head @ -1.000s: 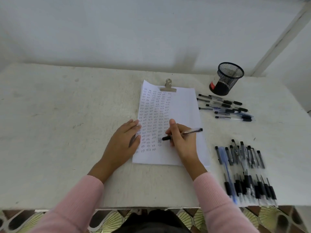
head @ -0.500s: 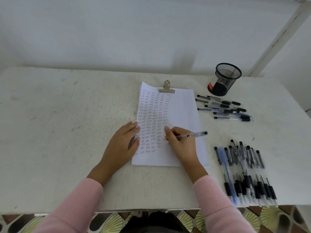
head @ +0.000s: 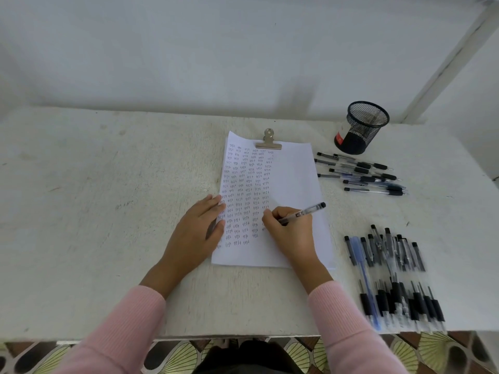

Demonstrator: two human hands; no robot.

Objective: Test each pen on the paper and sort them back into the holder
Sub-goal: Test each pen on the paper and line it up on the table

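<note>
Paper [head: 294, 184] covered in columns of small handwritten marks lies at the middle of the pale surface [head: 108, 198], held at its top edge by a metal clip [head: 268, 140]. My right hand [head: 293, 233] rests on the lower part of the sheet, fingers curled round a clear-barrelled pen [head: 305, 211]. The pen's writing end is down at the paper beside the last column of marks and its black back end is tilted up and to the right. My left hand [head: 197, 230] lies flat with straight fingers on the sheet's left edge, pressing it to the surface and grasping nothing. The right half of the page is unmarked. The black mesh holder [head: 363, 128] stands upright at the far right of the surface, near the wall, with a red label low on its side. Just in front of it, a small group of pens [head: 361, 172] lies roughly parallel, running left to right, between the holder and the paper's right edge. Nearer to me, well apart from that group, a larger batch of pens [head: 394, 276] lies side by side and partly overlapping at the right front of the surface. Most of that batch are clear with black grips, and one is blue. Both my arms are in pink sleeves [head: 116, 333]. Patterned floor tiles [head: 175, 354] show below the front edge of the surface.
</note>
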